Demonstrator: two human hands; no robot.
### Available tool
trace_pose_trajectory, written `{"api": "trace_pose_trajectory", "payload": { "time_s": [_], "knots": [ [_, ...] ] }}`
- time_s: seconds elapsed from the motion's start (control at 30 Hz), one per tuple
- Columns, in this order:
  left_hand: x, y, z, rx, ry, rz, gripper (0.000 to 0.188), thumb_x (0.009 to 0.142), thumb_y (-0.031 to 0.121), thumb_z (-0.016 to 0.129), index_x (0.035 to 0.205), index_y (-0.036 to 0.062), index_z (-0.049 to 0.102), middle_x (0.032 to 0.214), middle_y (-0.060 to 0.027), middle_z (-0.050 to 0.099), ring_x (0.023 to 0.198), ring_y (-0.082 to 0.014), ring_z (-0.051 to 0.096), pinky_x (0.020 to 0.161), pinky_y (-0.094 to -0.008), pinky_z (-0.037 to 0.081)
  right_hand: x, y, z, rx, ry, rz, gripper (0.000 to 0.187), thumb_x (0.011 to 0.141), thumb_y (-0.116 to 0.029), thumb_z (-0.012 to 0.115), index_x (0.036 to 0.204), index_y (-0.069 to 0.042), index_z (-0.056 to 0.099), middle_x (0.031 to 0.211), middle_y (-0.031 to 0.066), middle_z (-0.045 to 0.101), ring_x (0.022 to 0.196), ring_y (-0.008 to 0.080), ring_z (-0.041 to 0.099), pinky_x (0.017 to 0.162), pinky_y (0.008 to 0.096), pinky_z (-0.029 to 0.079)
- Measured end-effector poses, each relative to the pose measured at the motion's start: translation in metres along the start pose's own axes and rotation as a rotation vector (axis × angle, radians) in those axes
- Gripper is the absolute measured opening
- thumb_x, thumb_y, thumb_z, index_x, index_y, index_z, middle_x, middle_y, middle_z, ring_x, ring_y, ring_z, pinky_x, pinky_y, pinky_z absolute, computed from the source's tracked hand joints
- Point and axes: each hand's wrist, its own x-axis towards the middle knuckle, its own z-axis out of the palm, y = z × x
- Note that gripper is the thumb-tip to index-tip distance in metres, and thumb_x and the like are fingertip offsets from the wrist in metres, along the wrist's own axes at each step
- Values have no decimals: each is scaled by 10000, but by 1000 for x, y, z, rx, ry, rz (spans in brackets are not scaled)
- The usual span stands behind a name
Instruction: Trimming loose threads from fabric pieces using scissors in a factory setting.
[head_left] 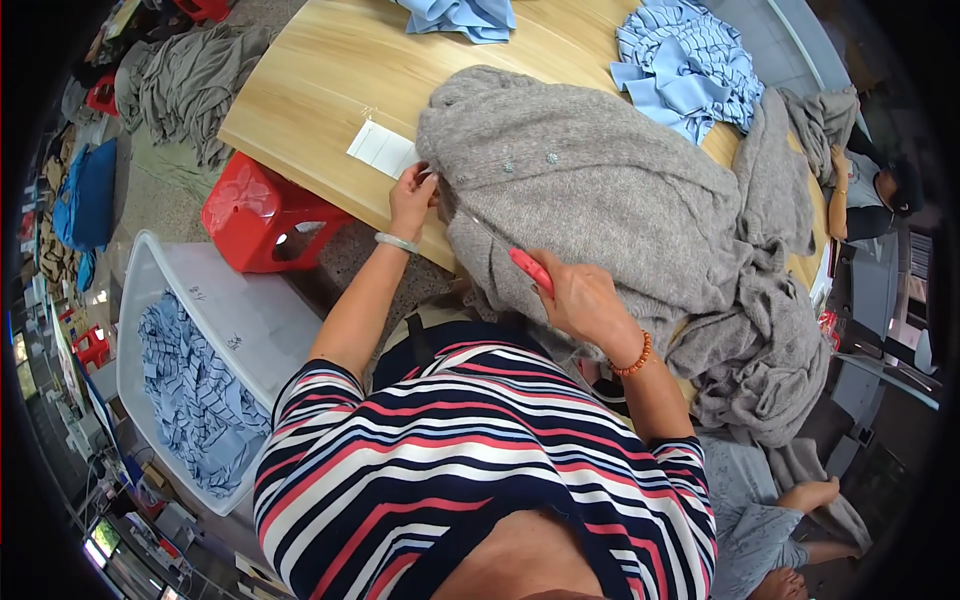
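Note:
A heathered grey knit cardigan [600, 200] lies bunched over the near part of the table, with small sparkly buttons [551, 158] along a band. At its left edge my left hand [410, 203] is closed, fingertips pinched on the knit. My right hand [590, 303] grips the red handle of a slim tool [529, 270]. The tool's thin metal shaft points up and left across the cardigan toward my left hand; its tip is too small to make out. Just beyond my left fingers is a white paper card [382, 148], flat on the wood.
The wooden table [320, 80] carries light blue cloth [460, 15] and blue striped garments [690, 60]. More grey knitwear [750, 360] hangs at right. A red stool [250, 215] and a clear bin [180, 260] of blue cloth stand left. Other people sit at right and lower right.

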Motion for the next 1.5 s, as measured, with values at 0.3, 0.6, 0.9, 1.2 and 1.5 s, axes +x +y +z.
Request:
{"api": "trace_pose_trajectory", "payload": {
  "time_s": [0.3, 0.6, 0.9, 1.2, 1.5],
  "knots": [
    [4, 43, 17, 238, -126, 3, 107, 884, 140, 624, 966, 72, 636, 835, 30, 618, 758, -54, 552, 664, -212, 449, -4, 5, -12, 120, 35, 76, 375, 829, -169, 592, 1193, -103, 534, 718, 226, 617, 689, 407, 610, 629, 481, 474],
    [21, 105, 57, 203, -441, 44, 418, 797, 59, 711, 1169, 37, 522, 1006, -56, 585, 782, -124, 597, 705, -264, 516, -64, 45, 5, 225, 184, 323, 338, 819, -134, 577, 1154, -94, 557, 822, 234, 619, 787, 424, 596, 690, 471, 467],
    [86, 164, 142, -142, -523, 62, 355, 854, 49, 629, 1181, 25, 491, 920, -73, 621, 806, -182, 625, 700, -290, 557, -87, 47, 10, 298, 188, 380, 312, 824, -139, 575, 1132, -90, 562, 858, 239, 610, 830, 427, 585, 706, 463, 462],
    [103, 167, 145, 284, -490, 334, 239, 881, 149, 627, 1072, 28, 549, 933, -68, 631, 813, -164, 640, 732, -311, 560, -93, 50, 22, 277, 239, 496, 329, 810, -111, 572, 1139, -124, 577, 854, 215, 620, 835, 400, 593, 733, 460, 468],
    [-12, 86, 118, 273, -722, -541, 347, 888, 227, 630, 1159, 39, 523, 1039, -83, 630, 875, -178, 646, 770, -328, 553, -103, 54, 26, 487, 139, 409, 247, 807, -94, 562, 1052, -79, 585, 816, 213, 606, 770, 414, 573, 694, 412, 469]
  ]
}}
